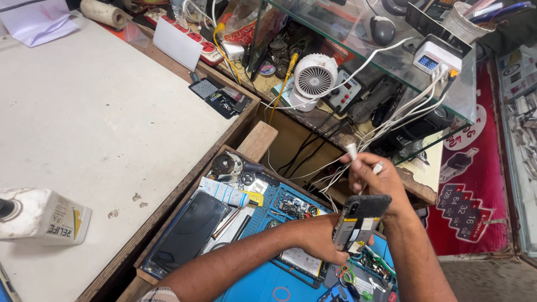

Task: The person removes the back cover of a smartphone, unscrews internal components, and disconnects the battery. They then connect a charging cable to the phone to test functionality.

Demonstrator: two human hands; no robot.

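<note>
My left hand (pixel 319 239) grips an opened smartphone (pixel 359 221) with its back cover off, the inner boards and a yellow patch showing, held upright over a blue work mat (pixel 263 282). Just above the phone, my right hand (pixel 372 176) pinches a white cable plug (pixel 352 149), with a second white plug (pixel 378 168) beside its fingers. Several white cables (pixel 403 114) run from the hand up to a white charging unit (pixel 435 57) with a small blue display on a glass shelf.
A dark phone screen panel (pixel 187 232) and small parts lie on the mat's left. A small white fan (pixel 313 81), a rework station (pixel 345 92), a power strip (pixel 202 46) stand behind. A white bottle (pixel 45 215) sits on the pale worktop (pixel 95 123) at left.
</note>
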